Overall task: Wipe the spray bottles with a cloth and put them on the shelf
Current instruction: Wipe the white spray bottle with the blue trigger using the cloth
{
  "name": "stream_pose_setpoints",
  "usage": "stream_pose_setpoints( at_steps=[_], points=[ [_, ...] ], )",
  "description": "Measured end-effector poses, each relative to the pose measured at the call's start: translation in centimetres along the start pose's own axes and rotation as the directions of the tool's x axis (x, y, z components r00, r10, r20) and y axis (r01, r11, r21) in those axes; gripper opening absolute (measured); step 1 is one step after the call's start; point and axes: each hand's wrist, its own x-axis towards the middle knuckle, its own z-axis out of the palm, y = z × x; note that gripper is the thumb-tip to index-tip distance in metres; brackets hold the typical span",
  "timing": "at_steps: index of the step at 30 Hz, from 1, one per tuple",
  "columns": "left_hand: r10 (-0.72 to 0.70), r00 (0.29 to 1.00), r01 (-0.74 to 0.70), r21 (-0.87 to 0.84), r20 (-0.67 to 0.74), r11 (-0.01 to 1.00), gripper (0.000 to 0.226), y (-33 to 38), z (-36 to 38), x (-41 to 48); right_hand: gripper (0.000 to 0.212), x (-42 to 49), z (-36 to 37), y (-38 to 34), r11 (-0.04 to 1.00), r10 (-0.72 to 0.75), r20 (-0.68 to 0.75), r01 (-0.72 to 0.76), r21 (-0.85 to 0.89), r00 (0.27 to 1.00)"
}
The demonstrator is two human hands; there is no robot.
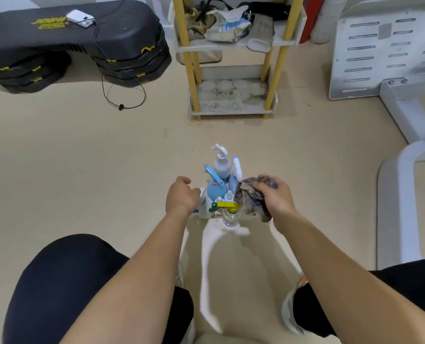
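Note:
Several spray bottles stand clustered on the beige floor in front of me: a white one with a white trigger (221, 163), a light blue one with a blue trigger (215, 187), a clear one with a yellow and green trigger (228, 211), and a white one (204, 206) partly hidden by my left hand. My left hand (182, 196) has curled fingers at the left side of the cluster; what it grips is hidden. My right hand (275, 194) grips a bunched, patterned cloth (252, 198) at the cluster's right. The yellow-posted shelf (231, 109) stands beyond, its bottom tier stained.
The upper shelf tier (227, 42) holds bags and rags. Black stacked step platforms (77, 45) with a cable lie at the far left. A white metal frame (392, 70) stands at the right. My knees in dark shorts frame the foreground.

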Motion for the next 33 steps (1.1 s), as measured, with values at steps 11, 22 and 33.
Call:
stream_pose_setpoints(
  at_steps=[11, 22, 33],
  points=[
    [0.018, 1.000, -0.017, 0.091, -0.020, 0.996, 0.064, -3.0, 3.4, 5.6, 0.030, 2.6, 3.7, 1.9, 0.974, -0.213, -0.184, 0.194, -0.115, 0.960],
    [0.112, 0.993, -0.117, 0.165, 0.038, 0.979, 0.023, -5.0, 4.9, 5.5, 0.029, 4.7, 4.1, 3.6, 0.975, -0.200, -0.246, 0.168, -0.144, 0.948],
    [0.125, 0.987, -0.142, 0.183, 0.104, 0.973, 0.006, -0.5, -1.6, 4.0, 0.027, 3.8, 3.4, 2.0, 0.986, -0.167, -0.184, 0.165, -0.028, 0.969]
  ],
)
